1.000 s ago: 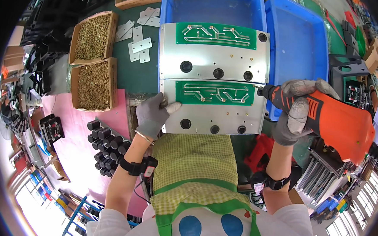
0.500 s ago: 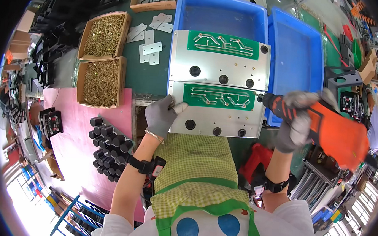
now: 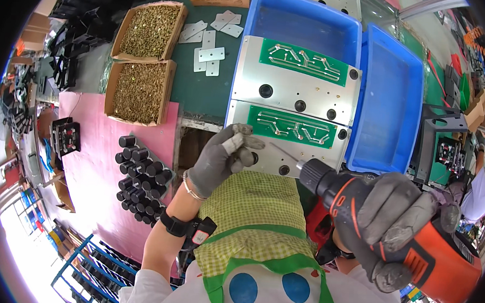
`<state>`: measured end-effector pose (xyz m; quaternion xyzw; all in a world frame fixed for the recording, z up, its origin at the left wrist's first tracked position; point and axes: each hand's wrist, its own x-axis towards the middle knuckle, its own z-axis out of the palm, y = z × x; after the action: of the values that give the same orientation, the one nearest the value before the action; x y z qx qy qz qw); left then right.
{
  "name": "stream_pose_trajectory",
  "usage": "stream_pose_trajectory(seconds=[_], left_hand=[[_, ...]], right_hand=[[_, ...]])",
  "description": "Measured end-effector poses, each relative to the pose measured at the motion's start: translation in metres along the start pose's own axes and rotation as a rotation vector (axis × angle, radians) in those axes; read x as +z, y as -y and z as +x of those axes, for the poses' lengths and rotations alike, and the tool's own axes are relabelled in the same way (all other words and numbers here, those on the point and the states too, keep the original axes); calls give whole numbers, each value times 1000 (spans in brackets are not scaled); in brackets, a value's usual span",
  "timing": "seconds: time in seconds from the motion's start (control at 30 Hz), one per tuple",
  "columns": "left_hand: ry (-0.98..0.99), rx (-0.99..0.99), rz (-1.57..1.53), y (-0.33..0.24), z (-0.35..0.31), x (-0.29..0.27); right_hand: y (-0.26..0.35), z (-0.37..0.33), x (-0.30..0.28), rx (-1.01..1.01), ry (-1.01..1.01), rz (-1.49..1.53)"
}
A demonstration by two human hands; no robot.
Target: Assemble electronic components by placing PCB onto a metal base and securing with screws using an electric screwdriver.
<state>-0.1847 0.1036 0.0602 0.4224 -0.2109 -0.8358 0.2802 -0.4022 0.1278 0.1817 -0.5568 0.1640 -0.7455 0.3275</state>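
My right hand [image 3: 397, 216], in a grey glove, is wrapped round an orange and black power drill [image 3: 449, 269]. Its long thin bit [image 3: 284, 152] points left toward my other hand, over the nearer silver metal panel [image 3: 323, 155]. My left hand [image 3: 225, 153], gloved as well, has its fingers drawn together at that panel's left end; whatever they pinch, if anything, is too small to make out. A green circuit board [image 3: 291, 127] lies on this panel. Just beyond it is a second metal panel [image 3: 282, 93] with its own green board [image 3: 304, 63]. Both panels have round black-rimmed holes.
Two blue bins [image 3: 303, 16] [image 3: 387, 105] stand behind and right of the panels. Two cardboard boxes of small brass-coloured parts [image 3: 171, 91] [image 3: 115, 46] sit at left. Flat metal plates [image 3: 212, 54] lie nearby. Several black cylinders [image 3: 140, 181] rest on a pink sheet [image 3: 87, 142].
The drill has come away from the nearer panel's right end, toward me and left, its bit now in sight. My left fingers have lifted from holding the panel and drawn together. The view has shifted.
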Motion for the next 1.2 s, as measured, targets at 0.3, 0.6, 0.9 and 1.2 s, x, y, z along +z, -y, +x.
stream_pose_trajectory(seconds=[0.3,0.6,0.9,1.2], left_hand=[[68,-3,-163,24,3,5],[149,-63,-174,32,10,-15],[125,-85,-398,38,17,-8],[211,-73,-362,46,18,-7]], right_hand=[[-4,-3,8,60,114,67],[-9,-8,6,94,197,104],[-35,-6,3,33,355,170],[-27,-8,3,271,271,316]])
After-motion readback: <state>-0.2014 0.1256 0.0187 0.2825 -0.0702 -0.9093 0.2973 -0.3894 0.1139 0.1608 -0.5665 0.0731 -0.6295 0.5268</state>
